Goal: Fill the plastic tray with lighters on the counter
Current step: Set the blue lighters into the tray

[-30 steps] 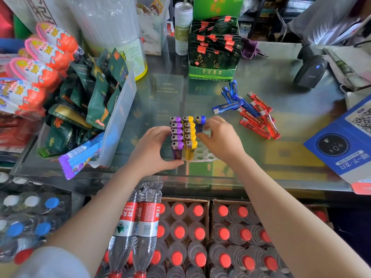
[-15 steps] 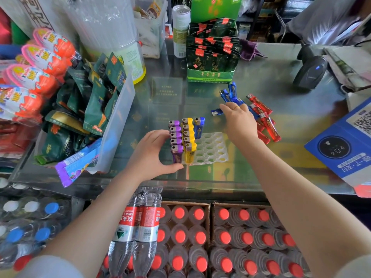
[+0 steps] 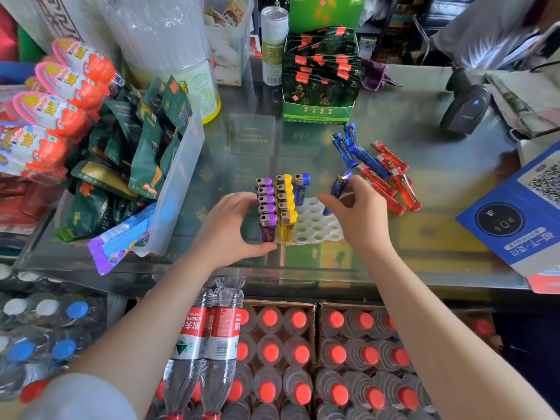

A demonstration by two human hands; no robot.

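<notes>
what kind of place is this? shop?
Most likely a small convenience shop's checkout counter. Signs: a barcode scanner standing on the glass counter, a blue QR payment placard at the right edge, snack display boxes on top, and cases of bottled water stacked below.

Small shop, till counter. Glass-topped counter (image 3: 424,237) with packaged goods visible beneath glass. Black handheld barcode scanner (image 3: 463,106) on stand at far right. Blue payment placard with QR code (image 3: 515,219) at right edge. Green cardboard display box of dark sachets (image 3: 321,83) at back. Clear plastic bin of green snack packets (image 3: 178,165) at left, beside pink-and-orange egg-shaped sweets in packs (image 3: 57,113). Below counter, open cardboard cartons of red-capped water bottles (image 3: 303,353). Loose red and blue lighters (image 3: 378,168) on glass.
</notes>
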